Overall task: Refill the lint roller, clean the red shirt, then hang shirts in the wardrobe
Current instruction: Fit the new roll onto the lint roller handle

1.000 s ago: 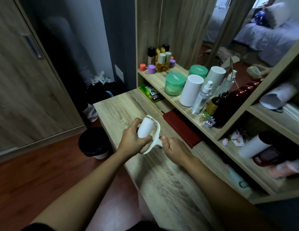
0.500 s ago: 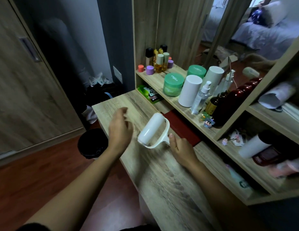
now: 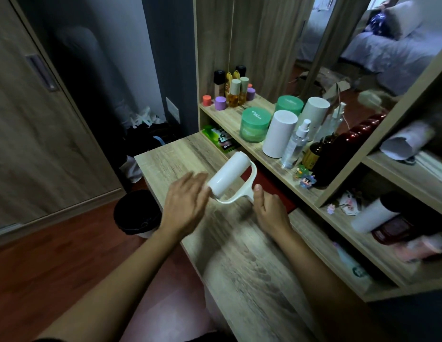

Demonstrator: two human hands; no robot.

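Note:
A white lint roller (image 3: 228, 176) with a fresh white roll on its cream frame hovers above the wooden dresser top (image 3: 242, 255). My right hand (image 3: 269, 212) is shut on the roller's handle, thumb up along it. My left hand (image 3: 187, 202) is flat and open, its fingertips at the near end of the roll. A folded red item (image 3: 271, 187) lies on the dresser under the shelf, partly hidden behind the roller and my right hand. No shirt on a hanger is in view.
Shelves on the right hold a green jar (image 3: 255, 124), a white cylinder (image 3: 279, 133), a spray bottle (image 3: 295, 144) and small bottles (image 3: 236, 91). A black bin (image 3: 137, 213) stands on the floor left of the dresser. A wooden wardrobe door (image 3: 37, 114) fills the left.
My left hand let go of the roll, swung away, and now comes back flat against its near end. The roller has tilted so that the roll points up and away.

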